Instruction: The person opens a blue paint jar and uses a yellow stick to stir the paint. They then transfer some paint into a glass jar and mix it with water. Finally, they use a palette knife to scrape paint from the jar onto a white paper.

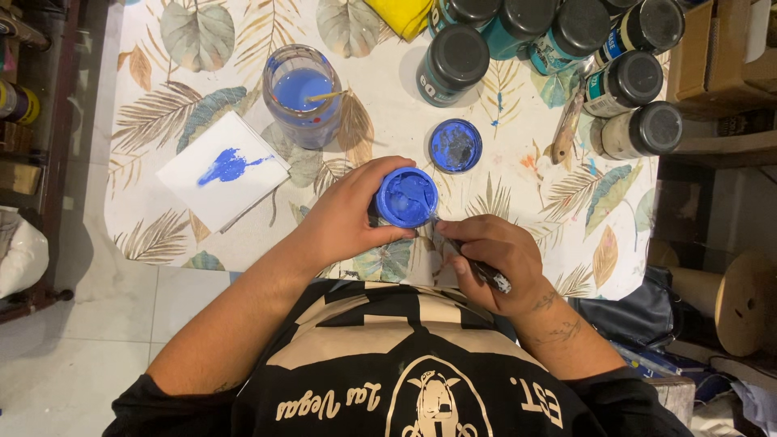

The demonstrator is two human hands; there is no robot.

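Bright, even overhead light; sharp, soft shadows.

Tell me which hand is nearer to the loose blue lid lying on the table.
Left. The left hand, gripping the open blue paint jar, sits just below-left of the loose blue lid. The right hand, holding a brush, is lower, farther from it.

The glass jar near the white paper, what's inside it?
The glass jar holds blue liquid with a thin wooden stick resting in it. The stick's lower end and the jar's bottom are hidden by the opaque blue.
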